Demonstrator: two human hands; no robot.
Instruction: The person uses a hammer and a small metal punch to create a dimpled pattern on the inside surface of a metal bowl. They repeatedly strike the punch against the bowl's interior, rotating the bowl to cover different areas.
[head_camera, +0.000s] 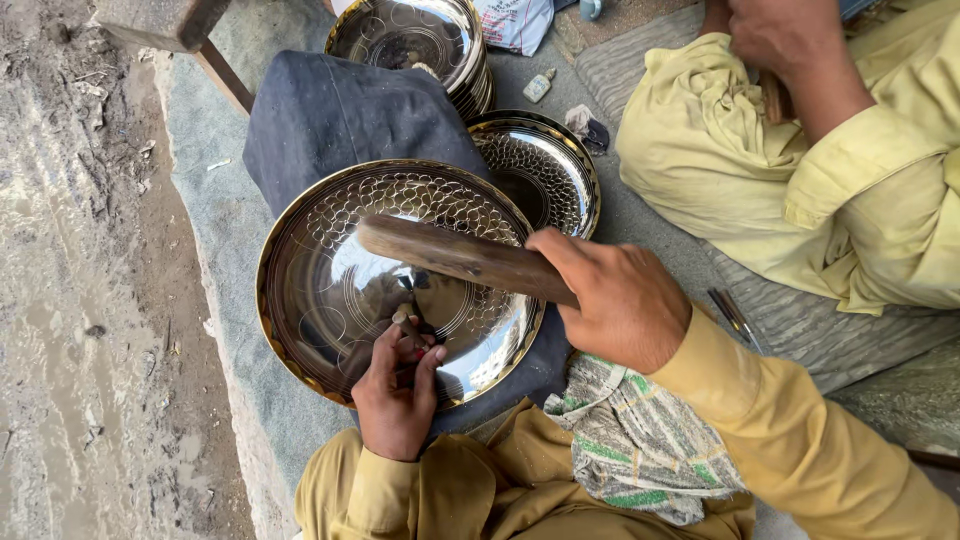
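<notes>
On the grey mat (215, 200) by the dirt ground, your left hand (397, 392) pinches a small punch (405, 322) upright on the tray (330, 290), while your right hand (622, 300) clenches the wooden mallet (455, 256), its long axis lying across, just above the punch.

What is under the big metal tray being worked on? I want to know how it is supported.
The big metal tray rests on a dark blue cushion, which shows above it and at its lower right edge. The tray hides the part directly beneath.
</notes>
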